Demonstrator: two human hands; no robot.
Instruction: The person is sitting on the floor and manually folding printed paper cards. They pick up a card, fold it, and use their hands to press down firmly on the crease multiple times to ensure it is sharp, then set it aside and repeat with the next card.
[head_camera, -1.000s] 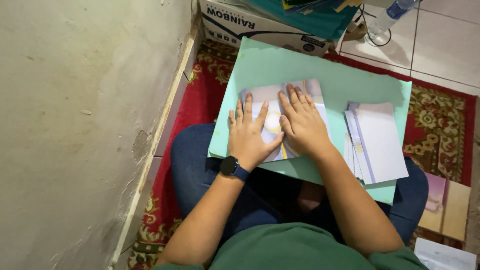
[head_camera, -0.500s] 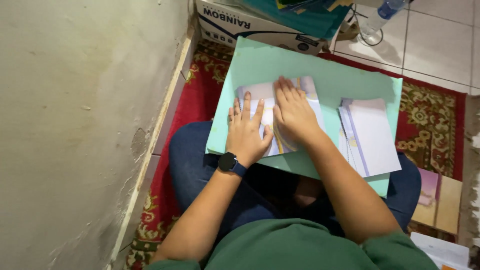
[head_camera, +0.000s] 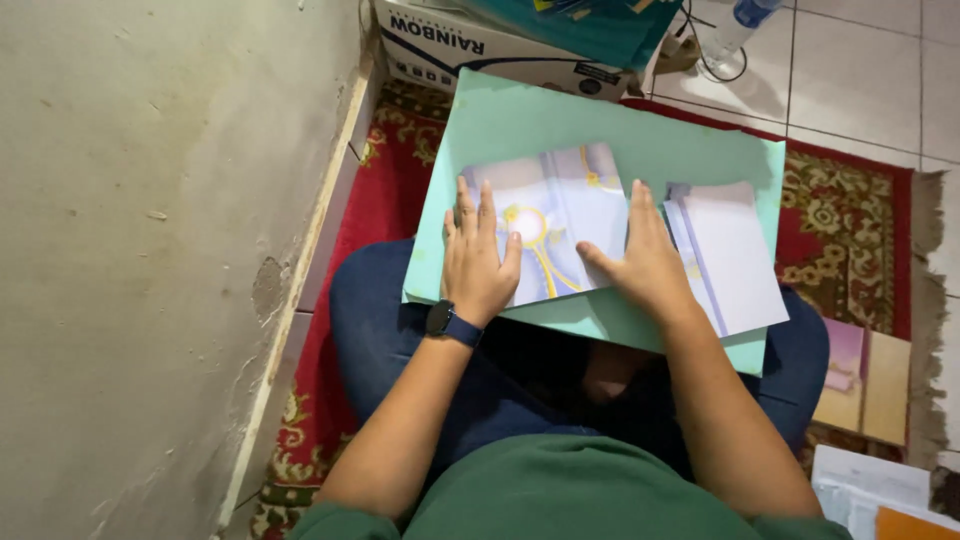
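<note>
Two hands: I see both flat on one printed sheet, none closed around anything.
Left hand: palm down on the near left part of the printed sheet, fingers straight and close together, pointing away from the body; a dark wristwatch sits on that wrist.
Right hand: palm down at the sheet's right edge, fingers together and pointing away, thumb spread wide to the left across the paper.
Printed sheet: pale, with a yellow ring and line design, lying on a mint green board that rests across my lap; I judge its long axis to run left to right, so both sets of fingers cross it.
Key relation: the sheet lies directly under and between the two hands; its open middle shows between the left fingers and the right thumb. Neither hand is clearly nearer, as each covers one end.
White stack: plain papers just beside the right hand, on the same board, touching or overlapping the printed sheet's right edge; I cannot tell which.
Around: red patterned rug under the legs, wall to the left, cardboard box beyond the board.
</note>
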